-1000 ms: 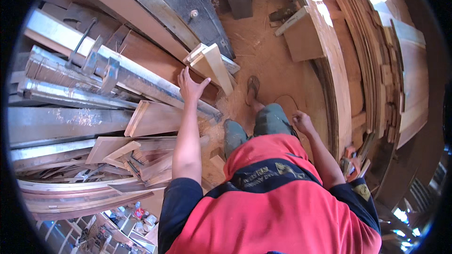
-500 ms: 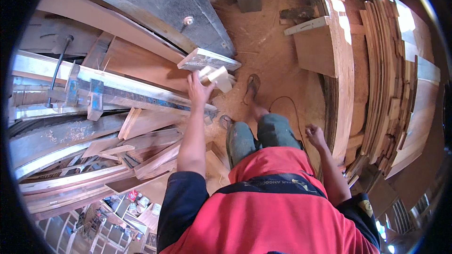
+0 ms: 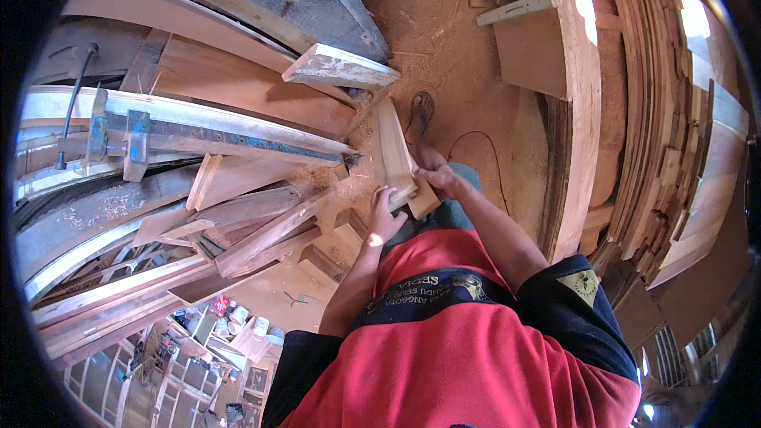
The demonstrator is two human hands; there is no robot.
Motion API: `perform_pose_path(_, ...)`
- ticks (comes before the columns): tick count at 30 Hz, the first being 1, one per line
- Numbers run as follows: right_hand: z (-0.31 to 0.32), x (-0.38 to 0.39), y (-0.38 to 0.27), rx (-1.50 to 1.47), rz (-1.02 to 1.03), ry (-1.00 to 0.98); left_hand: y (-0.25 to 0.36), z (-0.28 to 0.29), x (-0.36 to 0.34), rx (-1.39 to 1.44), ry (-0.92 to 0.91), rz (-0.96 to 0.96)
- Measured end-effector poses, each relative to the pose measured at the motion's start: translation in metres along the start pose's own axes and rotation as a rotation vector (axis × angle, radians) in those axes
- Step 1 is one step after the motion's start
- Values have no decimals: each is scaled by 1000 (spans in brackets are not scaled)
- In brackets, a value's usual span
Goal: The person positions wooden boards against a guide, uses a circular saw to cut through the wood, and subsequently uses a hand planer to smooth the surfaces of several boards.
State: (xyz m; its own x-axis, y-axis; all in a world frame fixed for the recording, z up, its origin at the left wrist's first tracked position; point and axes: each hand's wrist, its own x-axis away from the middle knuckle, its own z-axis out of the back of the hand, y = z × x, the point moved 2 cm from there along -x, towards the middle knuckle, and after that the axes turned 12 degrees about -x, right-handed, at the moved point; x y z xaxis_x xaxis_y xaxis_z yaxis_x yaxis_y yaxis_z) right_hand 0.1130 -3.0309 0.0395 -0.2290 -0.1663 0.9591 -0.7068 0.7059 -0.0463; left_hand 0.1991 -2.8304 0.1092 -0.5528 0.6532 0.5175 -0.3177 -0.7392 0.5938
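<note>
Pale wooden pieces (image 3: 388, 136), one long and at least one shorter, are together in front of my thighs, angled upward toward the boards above. My left hand (image 3: 384, 214) grips their near left side, fingers curled over an end. My right hand (image 3: 441, 179) is closed on the right side near the same end. Just left of them, a long metal bar clamp (image 3: 137, 143) lies along a light rail (image 3: 206, 119).
Leaning boards and offcuts (image 3: 261, 214) crowd the left, beside a dark slab (image 3: 317, 8). Stacked planks (image 3: 650, 127) and a long plywood panel (image 3: 579, 174) line the right. A cable (image 3: 495, 158) curves across the sawdust-covered floor (image 3: 444, 47). Small cluttered items (image 3: 238, 325) sit at lower left.
The pale pieces have come away from beside the leaning boards toward my body, with my left hand drawn back. My right hand has moved inward from my side and now grips them too.
</note>
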Motion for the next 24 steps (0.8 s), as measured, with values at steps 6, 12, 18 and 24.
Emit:
perform_pose_path(6,-25,-30,56,30,-101,122,-57,-35,-4,795,95,856)
perform_pose_path(12,1,-59,92,171,18,194,-55,-66,4,1063,-285,793)
perform_pose_path(18,5,111,72,199,202,104,-19,-67,59,1206,-584,663)
perform_pose_path(24,37,292,102,269,229,223,39,-77,65,1456,-630,663)
